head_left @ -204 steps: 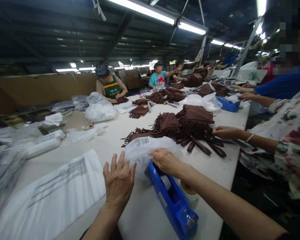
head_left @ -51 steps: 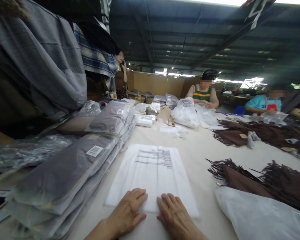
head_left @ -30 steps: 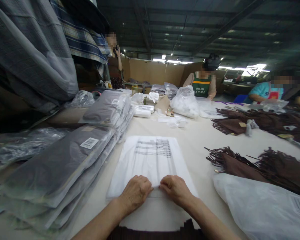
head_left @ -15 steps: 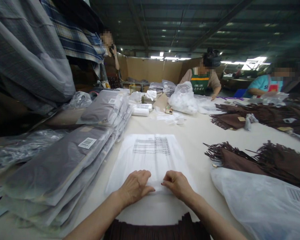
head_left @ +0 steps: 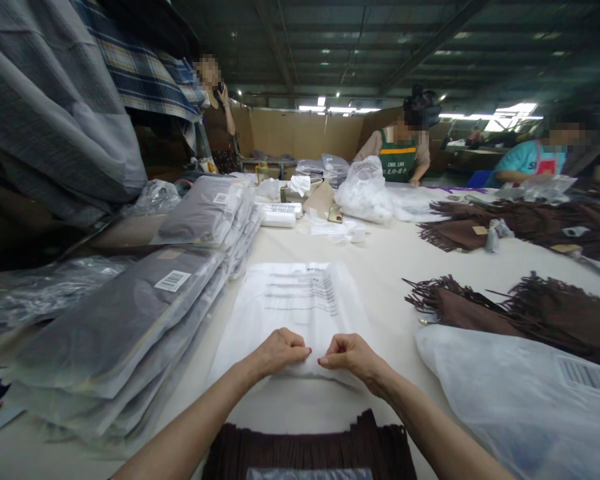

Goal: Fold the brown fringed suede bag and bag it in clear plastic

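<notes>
A white translucent plastic bag [head_left: 280, 313] with printed dark lines lies flat on the pale table in front of me. My left hand [head_left: 283, 350] pinches its near edge between thumb and fingers. Close beside it, my right hand [head_left: 350, 357] pinches the same edge, thumb and forefinger together, with a small gap between the two hands. Below them, at the table's near side, is a dark brown fringed textile [head_left: 310, 443], partly cut off by the frame; a strip of clear plastic shows on it.
Bagged grey garments [head_left: 130, 313] with barcode labels are stacked at left. On the right lie brown fringed scarves [head_left: 475, 313] and a large filled plastic bag [head_left: 520, 393]. A crumpled white bag [head_left: 365, 190] and a phone [head_left: 335, 213] stand farther back. A co-worker in a green apron [head_left: 397, 160] works across the table.
My left thumb and fingers have closed together on the bag's near edge. The bag's surface has shifted and wrinkled slightly. More of the brown fringed textile shows at the bottom.
</notes>
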Tool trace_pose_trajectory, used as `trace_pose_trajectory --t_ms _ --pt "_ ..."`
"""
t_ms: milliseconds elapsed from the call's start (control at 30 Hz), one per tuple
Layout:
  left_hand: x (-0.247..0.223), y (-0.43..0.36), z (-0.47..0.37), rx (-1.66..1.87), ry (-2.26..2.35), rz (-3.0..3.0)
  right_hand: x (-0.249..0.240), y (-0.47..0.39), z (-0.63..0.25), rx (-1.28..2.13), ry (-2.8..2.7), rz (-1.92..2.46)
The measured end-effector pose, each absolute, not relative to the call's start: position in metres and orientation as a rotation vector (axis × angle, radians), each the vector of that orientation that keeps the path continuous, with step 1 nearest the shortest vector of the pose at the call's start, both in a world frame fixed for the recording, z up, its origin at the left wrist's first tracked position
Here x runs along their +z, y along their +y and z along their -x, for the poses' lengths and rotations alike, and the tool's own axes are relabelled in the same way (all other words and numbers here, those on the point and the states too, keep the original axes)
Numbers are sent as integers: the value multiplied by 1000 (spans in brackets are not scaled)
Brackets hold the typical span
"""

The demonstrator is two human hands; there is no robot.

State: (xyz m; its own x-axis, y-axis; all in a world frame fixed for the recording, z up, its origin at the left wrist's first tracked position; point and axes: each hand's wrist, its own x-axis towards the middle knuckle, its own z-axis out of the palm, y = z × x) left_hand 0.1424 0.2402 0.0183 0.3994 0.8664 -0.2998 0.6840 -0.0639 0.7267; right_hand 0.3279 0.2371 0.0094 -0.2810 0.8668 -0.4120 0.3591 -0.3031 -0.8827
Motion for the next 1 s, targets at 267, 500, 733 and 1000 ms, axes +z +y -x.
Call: trace_pose_trajectory --t_ms 267,500,733,1000 --pt "39 245 -156 54 1403 -1704 17 232 -327 1661 -1476 1454" --pt "48 244 -164 -184 1417 -1924 8 222 -328 1187 -1806 1386" --pt "33 208 -129 -191 1726 -2298 14 208 -356 680 -2174 1276" --pt "27 171 -68 -19 2048 -2314 2 196 -395 350 -2453 1425"
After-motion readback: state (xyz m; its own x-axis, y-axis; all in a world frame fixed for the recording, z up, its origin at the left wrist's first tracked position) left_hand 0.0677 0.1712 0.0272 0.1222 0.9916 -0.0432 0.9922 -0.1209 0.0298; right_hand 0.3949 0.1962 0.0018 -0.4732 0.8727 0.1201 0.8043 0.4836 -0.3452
